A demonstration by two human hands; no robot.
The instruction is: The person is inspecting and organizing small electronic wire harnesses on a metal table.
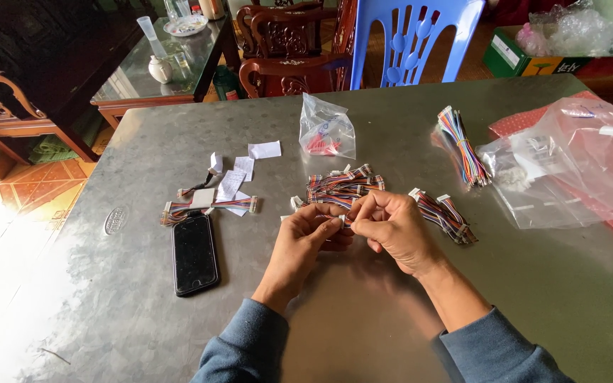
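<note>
Bare table near; cable pile (phone left) blocks.

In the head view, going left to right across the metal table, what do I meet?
Black phone → paper slips → left hand → right hand → striped wire harnesses beside the right hand → upright wire bundle → clear plastic bags at the right edge.

A grey metal table fills the view; behind it stand a blue plastic chair, carved dark wooden chairs and a glass-topped wooden side table; sunlight brightens the orange tiled floor.
</note>
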